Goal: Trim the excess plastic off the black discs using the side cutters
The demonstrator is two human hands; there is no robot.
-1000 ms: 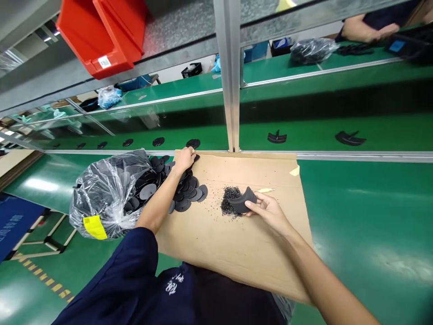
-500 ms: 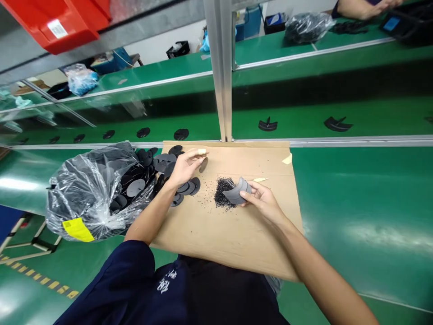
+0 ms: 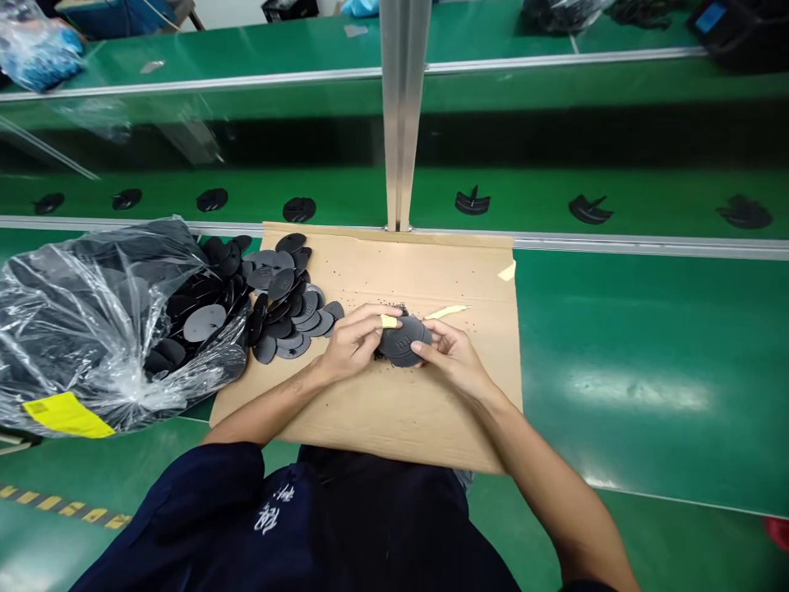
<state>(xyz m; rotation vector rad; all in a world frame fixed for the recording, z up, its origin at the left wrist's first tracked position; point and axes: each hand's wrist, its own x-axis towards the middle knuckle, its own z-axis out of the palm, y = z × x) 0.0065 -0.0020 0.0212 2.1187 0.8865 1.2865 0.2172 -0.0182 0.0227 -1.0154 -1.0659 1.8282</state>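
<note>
Over the cardboard sheet, a dark grey disc (image 3: 403,339) with a raised square mark on its face is held between my two hands. My left hand (image 3: 357,341) pinches its left edge; yellow tape is wrapped round one finger. My right hand (image 3: 453,353) grips the right side, thumb on top. The edge of a second dark piece shows under the disc, mostly hidden. Black crumbs (image 3: 377,355) lie beneath, largely covered by the hands. Left of my left hand, several loose dark discs (image 3: 289,325) lie in an overlapping heap.
A clear plastic bag (image 3: 117,329) of dark discs lies open at the left. The cardboard sheet (image 3: 370,419) covers the bench before me, with a yellow strip (image 3: 448,312) on it. A metal post (image 3: 403,123) rises behind. Black parts (image 3: 472,201) sit along the green belt (image 3: 523,189).
My left hand has moved right from the heap with a disc and met my right hand, which held a curved grey piece. The view has shifted, and the red bin is out of sight.
</note>
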